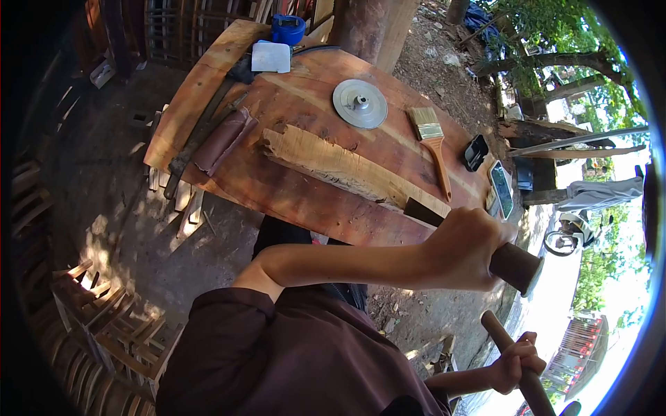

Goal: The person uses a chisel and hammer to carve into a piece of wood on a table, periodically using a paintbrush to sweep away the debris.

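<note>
My left hand (pixel 466 248) is wrapped around the brown handle of a chisel (pixel 516 268), whose ringed butt sticks out past the fist. Its dark flat blade reaches the right end of a rough-edged pale wood strip (pixel 347 168) that lies along the reddish tabletop (pixel 298 208). At the lower right, my right hand (pixel 515 366) grips a round wooden tool handle (pixel 498 331), held apart from the chisel. The far end of that tool is mostly cut off by the frame's dark border.
On the tabletop lie a brown sandpaper roll (pixel 226 141), a long dark tool (pixel 201 132), a metal disc (pixel 360 103), a paintbrush (pixel 431 142), a black case (pixel 475 152) and a phone (pixel 501 188). A blue round object (pixel 288 30) sits behind a white pad (pixel 270 57). Wooden frames (pixel 114 326) stand at left.
</note>
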`<state>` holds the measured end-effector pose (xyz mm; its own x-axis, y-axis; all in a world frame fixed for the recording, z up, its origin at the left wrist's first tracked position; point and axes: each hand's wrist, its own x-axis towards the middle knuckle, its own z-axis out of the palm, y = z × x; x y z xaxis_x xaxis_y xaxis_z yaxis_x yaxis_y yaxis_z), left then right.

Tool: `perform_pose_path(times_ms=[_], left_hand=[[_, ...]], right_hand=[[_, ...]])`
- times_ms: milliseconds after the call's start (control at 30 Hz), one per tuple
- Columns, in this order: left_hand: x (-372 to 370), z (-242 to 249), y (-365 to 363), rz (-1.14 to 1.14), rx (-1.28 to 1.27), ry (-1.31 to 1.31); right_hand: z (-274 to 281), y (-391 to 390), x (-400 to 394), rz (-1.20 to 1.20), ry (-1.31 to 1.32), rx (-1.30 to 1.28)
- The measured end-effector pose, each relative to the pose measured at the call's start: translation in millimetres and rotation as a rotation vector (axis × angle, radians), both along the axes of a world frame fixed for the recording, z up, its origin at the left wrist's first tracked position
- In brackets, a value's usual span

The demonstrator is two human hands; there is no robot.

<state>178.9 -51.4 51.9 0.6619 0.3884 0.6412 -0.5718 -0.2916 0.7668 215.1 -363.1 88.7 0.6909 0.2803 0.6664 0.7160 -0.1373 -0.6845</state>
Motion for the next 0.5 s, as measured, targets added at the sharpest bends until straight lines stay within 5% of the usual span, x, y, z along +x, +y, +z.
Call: perform_pose_path(times_ms=[100, 133, 167, 233, 267, 300, 367, 400, 500], left_hand=[[-1.4, -0.7, -0.5, 0.002, 0.023, 0.005], [-1.3, -0.7, -0.4, 0.005, 0.023, 0.006], [-0.5, -0.6, -0.3, -0.015, 0.009, 0.029], [-1.3, 0.0, 0.9, -0.035, -0.004, 0.053], [-2.5, 1.7, 1.7, -0.023, -0.011, 0.042], [-3.2, 2.3, 2.2, -0.015, -0.019, 0.033], [-2.7, 0.6, 2.7, -0.017, -0.011, 0.044], [-1.9, 0.5, 2.8, -0.011, -0.004, 0.049], [-2.4, 1.7, 3.6, -0.013, -0.011, 0.061]], right_hand=[[-8.0, 34.2, -6.0, -0.015, 0.116, -0.077], [0.5, 25.1, -17.3, -0.125, 0.329, -0.409], [4.2, 92.1, -46.1, -0.296, 0.24, -0.164], [6.5, 53.8, -24.7, -0.366, 0.197, -0.317], [16.9, 78.6, -36.0, -0.099, -0.193, -0.39], [27.8, 104.2, -45.7, -0.098, -0.193, -0.392], [41.8, 138.0, -60.4, -0.623, -0.242, -0.357], [41.6, 120.0, -50.8, -0.624, -0.246, -0.36], [45.2, 43.5, -0.3, 0.203, -0.078, -0.305]])
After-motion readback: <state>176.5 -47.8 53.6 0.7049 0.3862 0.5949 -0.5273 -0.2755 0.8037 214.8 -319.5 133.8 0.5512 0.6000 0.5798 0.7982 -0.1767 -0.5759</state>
